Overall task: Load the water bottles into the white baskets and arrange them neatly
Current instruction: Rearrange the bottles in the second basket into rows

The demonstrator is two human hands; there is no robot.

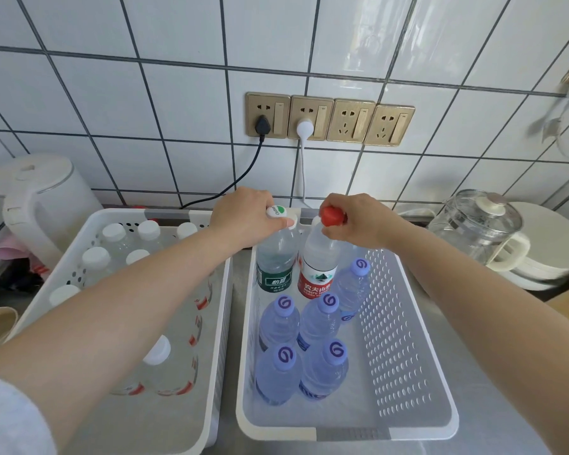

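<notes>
Gripping caps, my left hand (243, 215) pinches the green-label bottle (275, 261), my right hand (358, 221) the red-capped bottle (319, 261), seating both upright at the right basket (408, 323)'s back row.

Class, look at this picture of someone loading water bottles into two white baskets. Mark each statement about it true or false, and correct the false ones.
1. The right hand grips the red cap of the red-labelled clear bottle. True.
2. The left hand rests open on the counter. False: it holds the top of the green-labelled clear bottle.
3. Five purple-capped small bottles stand in the right white perforated basket. True.
4. The left white basket holds no bottles. False: it holds several white-capped bottles.
5. A black plug sits in a gold wall socket. True.
</notes>
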